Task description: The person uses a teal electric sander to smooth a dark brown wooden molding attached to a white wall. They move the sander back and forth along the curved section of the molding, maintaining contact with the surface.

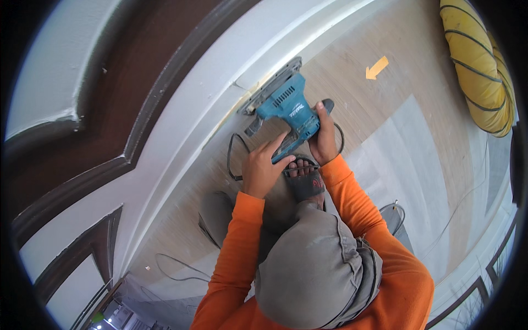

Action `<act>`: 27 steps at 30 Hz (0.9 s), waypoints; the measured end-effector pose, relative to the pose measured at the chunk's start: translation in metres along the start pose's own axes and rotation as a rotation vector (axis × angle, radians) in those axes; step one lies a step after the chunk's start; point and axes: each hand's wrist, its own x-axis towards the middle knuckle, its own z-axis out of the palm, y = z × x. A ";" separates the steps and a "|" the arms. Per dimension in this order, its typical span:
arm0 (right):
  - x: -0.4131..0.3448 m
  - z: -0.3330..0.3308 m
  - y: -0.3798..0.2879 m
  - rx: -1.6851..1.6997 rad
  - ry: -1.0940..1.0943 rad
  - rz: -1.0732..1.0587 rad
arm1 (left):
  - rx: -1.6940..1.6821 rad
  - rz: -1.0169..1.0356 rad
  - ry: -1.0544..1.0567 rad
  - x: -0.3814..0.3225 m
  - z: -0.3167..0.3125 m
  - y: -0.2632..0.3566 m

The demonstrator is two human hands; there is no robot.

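Observation:
A teal Makita finishing sander (295, 105) is tilted on its side, its flat pad (274, 88) facing the white baseboard (222, 109). The pad lies at or close to the board's upper edge; actual contact is hard to tell. My left hand (264, 169) is around the rear handle, thumb on one side and fingers on the other. With my right hand (324, 138) I hold the sander's other side, thumb up near a dark knob (328, 105). Yellowish patches show along the baseboard beside the pad. A black power cord (229, 159) loops below the tool.
My sandalled foot (305, 181) is on the wood-look floor (342, 78) just under the sander. A yellow coiled flexible duct (474, 66) lies at upper right. An orange paper arrow (377, 68) marks the floor. Pale sheeting (406, 140) covers part of it, and thin cable (181, 278) trails at lower left.

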 end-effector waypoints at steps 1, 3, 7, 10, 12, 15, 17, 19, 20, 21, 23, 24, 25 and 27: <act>-0.001 0.002 -0.003 0.007 0.004 -0.021 | 0.003 0.016 0.005 0.000 0.000 0.002; -0.008 0.010 -0.008 -0.010 0.000 -0.028 | -0.009 0.008 0.013 0.000 0.000 0.002; -0.018 0.012 -0.005 -0.064 -0.015 0.008 | -0.014 0.007 -0.008 -0.009 -0.006 -0.004; -0.028 0.014 -0.012 -0.118 -0.113 0.131 | 0.020 0.017 -0.005 -0.015 -0.013 -0.013; -0.025 0.008 -0.011 -0.152 -0.148 0.163 | 0.055 -0.024 -0.047 -0.015 -0.018 -0.012; -0.023 0.006 -0.009 -0.151 -0.168 0.175 | 0.028 -0.038 -0.054 -0.014 -0.015 -0.014; -0.023 0.005 -0.013 -0.148 -0.188 0.169 | 0.046 -0.011 -0.037 -0.012 -0.014 -0.013; -0.025 0.011 -0.016 -0.125 -0.189 0.159 | 0.040 -0.001 -0.027 -0.011 -0.013 -0.010; -0.027 0.014 -0.016 -0.118 -0.188 0.153 | 0.029 -0.005 -0.025 -0.011 -0.014 -0.009; -0.027 0.014 -0.018 -0.112 -0.183 0.139 | 0.015 -0.003 -0.025 -0.010 -0.013 -0.009; -0.028 0.012 -0.018 -0.129 -0.179 0.139 | 0.020 0.014 -0.025 -0.011 -0.013 -0.011; -0.029 0.012 -0.018 -0.137 -0.172 0.141 | 0.025 0.025 -0.027 -0.011 -0.013 -0.012; -0.029 0.013 -0.017 -0.145 -0.166 0.144 | 0.027 0.014 -0.033 -0.011 -0.013 -0.012; -0.027 0.009 -0.011 -0.140 -0.153 0.148 | 0.031 -0.009 -0.045 -0.013 -0.014 -0.013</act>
